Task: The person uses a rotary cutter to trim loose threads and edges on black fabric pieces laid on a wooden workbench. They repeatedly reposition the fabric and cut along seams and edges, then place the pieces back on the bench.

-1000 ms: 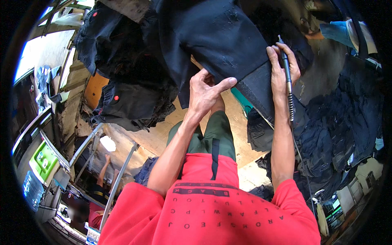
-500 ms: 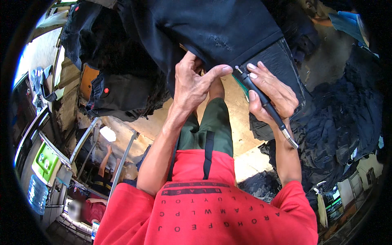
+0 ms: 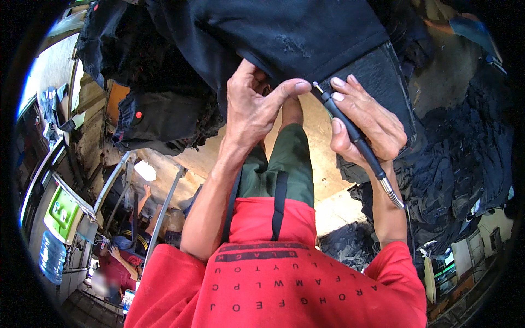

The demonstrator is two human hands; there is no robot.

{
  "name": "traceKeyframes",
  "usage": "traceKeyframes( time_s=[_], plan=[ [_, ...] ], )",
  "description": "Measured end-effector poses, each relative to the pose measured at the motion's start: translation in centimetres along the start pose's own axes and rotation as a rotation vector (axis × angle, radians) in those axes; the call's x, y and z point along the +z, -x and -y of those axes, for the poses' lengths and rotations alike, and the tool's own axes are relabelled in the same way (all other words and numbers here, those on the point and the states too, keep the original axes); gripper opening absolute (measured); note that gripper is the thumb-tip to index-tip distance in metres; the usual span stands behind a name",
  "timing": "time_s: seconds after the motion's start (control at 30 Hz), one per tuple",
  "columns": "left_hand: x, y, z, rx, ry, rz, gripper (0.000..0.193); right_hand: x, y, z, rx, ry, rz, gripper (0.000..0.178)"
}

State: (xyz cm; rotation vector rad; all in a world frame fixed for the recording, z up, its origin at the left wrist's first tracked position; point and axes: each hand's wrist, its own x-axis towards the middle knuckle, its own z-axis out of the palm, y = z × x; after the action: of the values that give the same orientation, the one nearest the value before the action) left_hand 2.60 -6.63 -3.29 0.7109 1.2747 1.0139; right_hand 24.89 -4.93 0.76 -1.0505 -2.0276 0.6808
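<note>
My right hand is closed around a rotary tool handpiece, a black pen-shaped grip with a metal spring at its lower end. Its small tip sits at the hem of dark denim trousers, close to my left thumb; whether it touches the cloth I cannot tell. My left hand holds the edge of the trousers, thumb stretched toward the tip and the other fingers curled partly out of sight beneath the cloth. The trouser leg lies over a black board, with a scuffed, frayed patch near its middle.
Piled dark garments fill the right side. More dark trousers hang at the left, one with a red tag. Metal rails, a green tray and a water bottle stand lower left, near another person.
My left hand has shifted slightly left, and the tool tip has risen a little along the hem. The person at lower left has moved an arm.
</note>
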Motion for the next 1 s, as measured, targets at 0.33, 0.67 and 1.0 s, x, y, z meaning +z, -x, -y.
traceKeyframes(
  time_s=[0.33, 0.67, 1.0],
  plan=[
    [0.01, 0.03, 0.01, 0.023, -0.015, -0.014, 0.052, -0.2, 0.08, -0.13, 0.025, 0.048, -0.023, 0.03],
    [-0.14, 0.08, -0.1, 0.002, -0.04, -0.015, 0.057, -0.17, 0.21, -0.39, 0.053, 0.09, -0.092, 0.03],
    [-0.25, -0.05, 0.07, -0.003, -0.016, -0.007, 0.052, -0.53, -0.01, 0.22, 0.148, 0.151, -0.11, 0.028]
  ],
)
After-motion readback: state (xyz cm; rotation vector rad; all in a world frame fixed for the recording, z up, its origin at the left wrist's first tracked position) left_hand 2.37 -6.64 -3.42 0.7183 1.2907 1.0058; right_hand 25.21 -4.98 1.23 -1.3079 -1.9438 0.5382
